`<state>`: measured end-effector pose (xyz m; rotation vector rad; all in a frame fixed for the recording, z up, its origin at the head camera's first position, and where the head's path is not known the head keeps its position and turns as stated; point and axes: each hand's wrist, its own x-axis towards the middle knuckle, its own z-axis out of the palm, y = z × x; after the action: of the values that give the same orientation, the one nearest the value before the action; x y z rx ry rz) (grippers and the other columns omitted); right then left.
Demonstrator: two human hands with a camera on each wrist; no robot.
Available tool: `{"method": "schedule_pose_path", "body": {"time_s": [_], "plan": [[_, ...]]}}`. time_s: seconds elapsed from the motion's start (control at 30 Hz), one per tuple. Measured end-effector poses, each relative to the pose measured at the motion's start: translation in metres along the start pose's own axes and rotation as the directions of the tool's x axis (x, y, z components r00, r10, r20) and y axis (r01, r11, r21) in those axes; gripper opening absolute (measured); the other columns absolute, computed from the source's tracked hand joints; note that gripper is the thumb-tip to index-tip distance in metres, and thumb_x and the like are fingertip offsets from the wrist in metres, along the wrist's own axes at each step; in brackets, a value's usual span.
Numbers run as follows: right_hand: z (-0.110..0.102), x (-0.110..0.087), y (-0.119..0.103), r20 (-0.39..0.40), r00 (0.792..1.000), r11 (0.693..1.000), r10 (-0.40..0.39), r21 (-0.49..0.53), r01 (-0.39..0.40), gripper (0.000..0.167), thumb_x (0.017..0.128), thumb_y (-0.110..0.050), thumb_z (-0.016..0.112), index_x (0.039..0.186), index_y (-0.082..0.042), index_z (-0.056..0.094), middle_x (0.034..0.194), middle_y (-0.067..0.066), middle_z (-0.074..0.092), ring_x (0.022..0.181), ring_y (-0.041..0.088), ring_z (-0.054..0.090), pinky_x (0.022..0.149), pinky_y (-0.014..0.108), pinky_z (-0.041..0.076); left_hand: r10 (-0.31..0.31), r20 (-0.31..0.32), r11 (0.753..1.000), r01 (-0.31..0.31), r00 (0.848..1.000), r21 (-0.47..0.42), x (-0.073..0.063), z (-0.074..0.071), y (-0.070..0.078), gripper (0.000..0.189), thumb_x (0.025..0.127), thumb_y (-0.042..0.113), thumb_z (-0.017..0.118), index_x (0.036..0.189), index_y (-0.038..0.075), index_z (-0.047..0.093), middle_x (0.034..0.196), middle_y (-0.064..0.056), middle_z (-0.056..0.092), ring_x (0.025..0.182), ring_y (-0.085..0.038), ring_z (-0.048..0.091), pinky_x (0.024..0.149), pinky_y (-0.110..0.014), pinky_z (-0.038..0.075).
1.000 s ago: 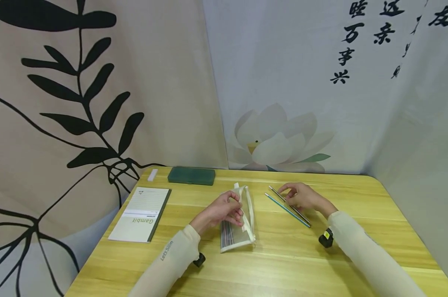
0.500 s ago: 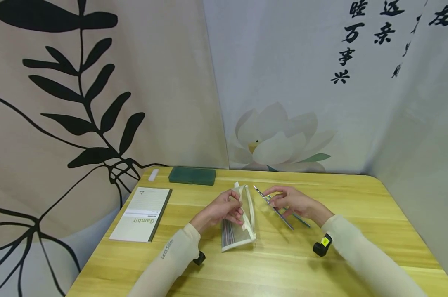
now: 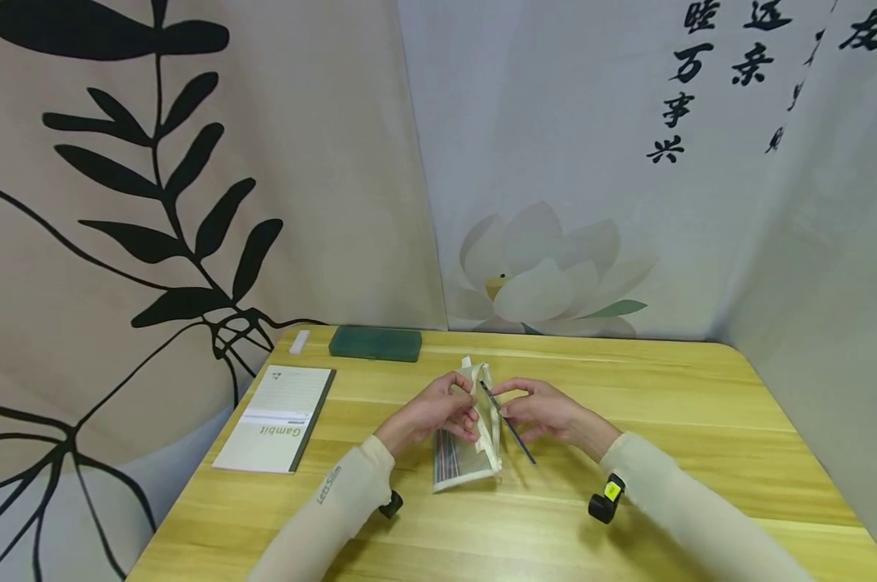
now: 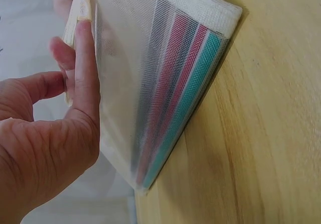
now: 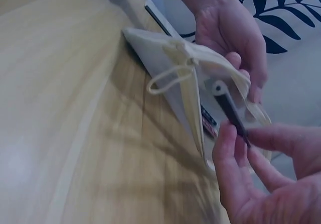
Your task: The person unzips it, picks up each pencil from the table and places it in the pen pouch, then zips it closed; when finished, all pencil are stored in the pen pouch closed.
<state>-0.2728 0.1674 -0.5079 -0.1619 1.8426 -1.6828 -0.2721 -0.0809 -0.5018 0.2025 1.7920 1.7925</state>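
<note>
A pale mesh zip pouch (image 3: 467, 465) lies on the table in the head view, its zipped side gaping. My left hand (image 3: 438, 411) pinches the pouch's edge and keeps it apart. Pink, grey and teal stripes (image 4: 173, 98) run along the pouch in the left wrist view; whether they are printed or pencils inside, I cannot tell. My right hand (image 3: 543, 411) pinches a dark pencil (image 3: 516, 436), slanted, its upper end at the pouch's opening. The right wrist view shows the flat end of that pencil (image 5: 228, 106) over the opening; whether a second pencil is behind it stays hidden.
A notebook (image 3: 274, 420) marked "Gambit" lies at the left of the wooden table (image 3: 700, 388). Behind it are a white eraser-like block (image 3: 299, 342) and a dark green case (image 3: 375, 344) near the back edge. Printed curtains stand behind the table.
My right hand has lifted the dark pencil and moved left to the pouch. The blue pencil no longer shows on the table. My left hand has stayed at the pouch's edge.
</note>
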Motion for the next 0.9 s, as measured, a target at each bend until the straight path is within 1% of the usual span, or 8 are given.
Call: {"method": "schedule_pose_path", "body": {"time_s": [0.03, 0.17, 0.33, 0.43, 0.53, 0.73, 0.9], "plan": [[0.003, 0.001, -0.001, -0.007, 1.0, 1.0, -0.004, 0.003, 0.004, 0.049, 0.1, -0.011, 0.066, 0.147, -0.009, 0.054, 0.128, 0.019, 0.073, 0.11, 0.029, 0.074, 0.085, 0.05, 0.066, 0.0, 0.002, 1.0, 0.0, 1.0, 0.0, 0.0, 0.0, 0.0, 0.026, 0.106, 0.007, 0.051, 0.128, 0.002, 0.038, 0.08, -0.008, 0.066, 0.062, -0.015, 0.066, 0.071, -0.043, 0.07], [0.013, 0.007, -0.002, -0.031, 0.999, 1.0, -0.022, 0.019, 0.022, 0.05, 0.099, -0.01, 0.064, 0.147, -0.008, 0.052, 0.117, 0.014, 0.075, 0.101, 0.024, 0.074, 0.078, 0.043, 0.066, -0.002, 0.003, 1.0, 0.002, 1.0, 0.005, 0.0, 0.003, 0.002, 0.023, 0.105, 0.005, 0.051, 0.125, 0.004, 0.039, 0.079, -0.008, 0.066, 0.062, -0.016, 0.066, 0.071, -0.043, 0.07], [0.024, 0.012, -0.003, -0.056, 0.998, 0.999, -0.029, 0.04, 0.031, 0.049, 0.099, -0.009, 0.062, 0.147, -0.009, 0.05, 0.115, 0.013, 0.073, 0.1, 0.023, 0.072, 0.073, 0.036, 0.065, -0.005, 0.012, 1.0, 0.005, 1.0, 0.0, 0.0, 0.006, 0.002, 0.021, 0.103, 0.004, 0.051, 0.121, 0.006, 0.04, 0.079, -0.008, 0.067, 0.061, -0.015, 0.066, 0.071, -0.043, 0.07], [0.029, 0.014, -0.004, -0.077, 0.997, 0.999, -0.03, 0.038, 0.033, 0.048, 0.099, -0.009, 0.061, 0.146, -0.009, 0.05, 0.115, 0.013, 0.07, 0.101, 0.023, 0.071, 0.071, 0.034, 0.064, -0.006, 0.014, 1.0, 0.006, 1.0, -0.002, 0.0, 0.007, 0.003, 0.02, 0.104, 0.005, 0.051, 0.121, 0.007, 0.04, 0.079, -0.007, 0.068, 0.061, -0.014, 0.066, 0.07, -0.041, 0.07], [0.031, 0.015, -0.003, -0.09, 0.996, 0.999, -0.029, 0.022, 0.031, 0.046, 0.099, -0.01, 0.061, 0.144, -0.009, 0.051, 0.113, 0.012, 0.07, 0.098, 0.023, 0.07, 0.071, 0.034, 0.064, -0.012, 0.018, 1.0, 0.012, 1.0, 0.001, 0.0, 0.007, 0.003, 0.02, 0.105, 0.004, 0.05, 0.122, 0.005, 0.04, 0.079, -0.007, 0.068, 0.06, -0.014, 0.066, 0.069, -0.04, 0.07], [0.031, 0.015, -0.004, -0.096, 0.995, 1.0, -0.025, 0.009, 0.026, 0.046, 0.097, -0.01, 0.062, 0.141, -0.01, 0.051, 0.107, 0.007, 0.07, 0.092, 0.019, 0.069, 0.067, 0.03, 0.063, -0.008, 0.037, 1.0, 0.008, 0.999, 0.011, -0.002, 0.009, 0.003, 0.022, 0.105, 0.005, 0.049, 0.124, 0.004, 0.039, 0.079, -0.007, 0.067, 0.06, -0.012, 0.066, 0.069, -0.039, 0.07], [0.032, 0.018, -0.006, -0.111, 0.993, 0.999, -0.028, 0.015, 0.03, 0.046, 0.098, -0.011, 0.063, 0.142, -0.01, 0.053, 0.107, 0.009, 0.071, 0.095, 0.021, 0.069, 0.069, 0.032, 0.063, 0.007, 0.019, 1.0, -0.007, 1.0, -0.001, -0.003, 0.007, 0.003, 0.021, 0.105, 0.004, 0.049, 0.124, 0.004, 0.039, 0.079, -0.007, 0.067, 0.06, -0.012, 0.065, 0.069, -0.039, 0.07]]}}
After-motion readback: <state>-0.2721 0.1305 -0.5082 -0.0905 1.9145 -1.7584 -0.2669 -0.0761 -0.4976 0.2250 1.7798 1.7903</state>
